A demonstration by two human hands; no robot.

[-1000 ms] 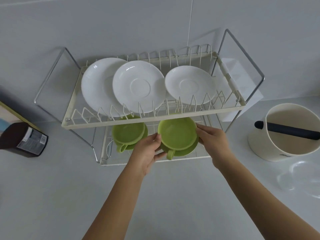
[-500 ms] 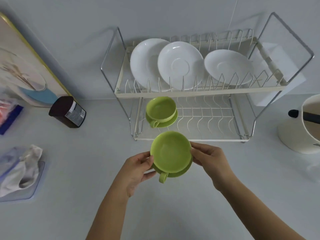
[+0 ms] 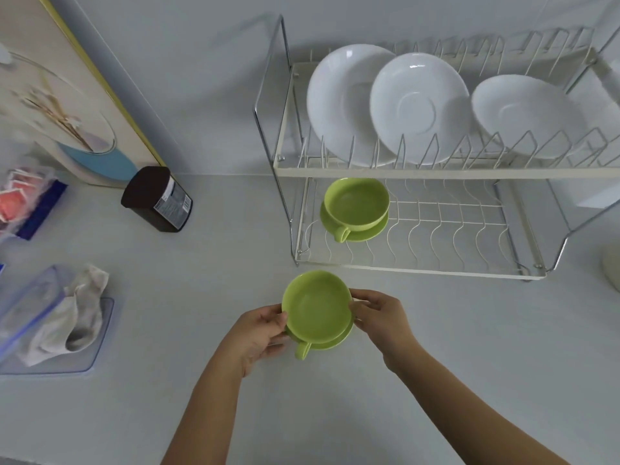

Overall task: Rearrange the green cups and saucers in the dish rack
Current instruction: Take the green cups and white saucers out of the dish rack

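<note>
Pale grey countertop (image 3: 167, 397) runs back to a light wall, and above it both bare hands carry one set of crockery. The left hand (image 3: 258, 333) curls its fingers and thumb round the left edge of a round green saucer (image 3: 339, 340), and the right hand (image 3: 382, 317) pinches the right edge of the same saucer. On that saucer sits a shallow green cup (image 3: 317, 305), its handle pointing toward the person. This held set is in front of the white two-tier wire dish rack (image 3: 419, 268), near its front left corner and apart from it.

On the rack's lower tier, at the left end, a second green cup (image 3: 356, 203) stands on a second green saucer (image 3: 365, 231), handle facing forward. Three white ceramic plates (image 3: 416, 109) lean upright in the upper tier's slots.

Left of the rack, a dark brown jar with a printed label (image 3: 157, 199) stands by the wall. Farther left, a crumpled grey-white cloth (image 3: 77, 313) lies on a clear plastic lid (image 3: 100, 330).
</note>
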